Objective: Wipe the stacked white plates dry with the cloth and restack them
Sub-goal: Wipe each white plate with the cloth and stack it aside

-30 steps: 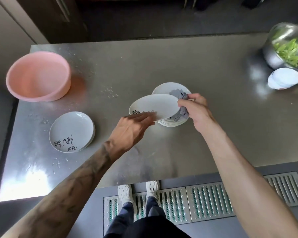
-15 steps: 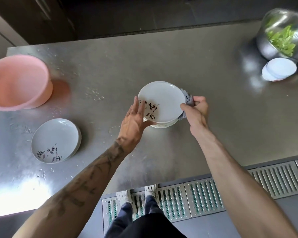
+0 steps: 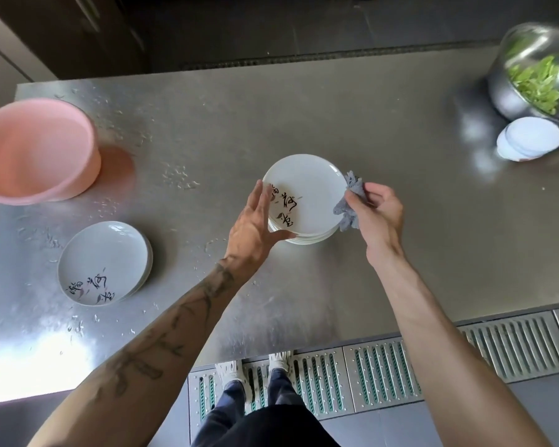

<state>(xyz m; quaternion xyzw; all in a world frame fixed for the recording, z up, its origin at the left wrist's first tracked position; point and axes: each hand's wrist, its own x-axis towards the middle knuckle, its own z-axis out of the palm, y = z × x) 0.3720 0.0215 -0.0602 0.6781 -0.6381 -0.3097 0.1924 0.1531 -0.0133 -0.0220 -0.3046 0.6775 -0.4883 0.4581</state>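
Your left hand (image 3: 255, 225) lies flat against the left rim of the top plate (image 3: 307, 191), fingers straight over the edge and thumb run along the side of the stack below, gripping nothing. I judge it is there to steady the plate so it cannot slide or spin while you wipe. Your right hand (image 3: 376, 211) is curled tight round the bunched grey cloth (image 3: 349, 206), which touches the plate's right rim, so the wipe looks set to start at that edge and work inward. The plate sits level on the stack of white plates (image 3: 309, 241) at the middle of the steel worktable (image 3: 336, 108), directly in front of you, with several rims showing beneath it. It is a shallow round dish, glossy white, with black brush characters and small leaf marks near its left side; whether it is wet I cannot tell. Well off to your left lies a smaller pile of matching plates (image 3: 104, 262), probably the dried ones, set apart from the wet. Water drops (image 3: 178, 179) speckle the table near the pink plastic basin (image 3: 36, 153), and a steel bowl of green leaves (image 3: 536, 75) stands far right.
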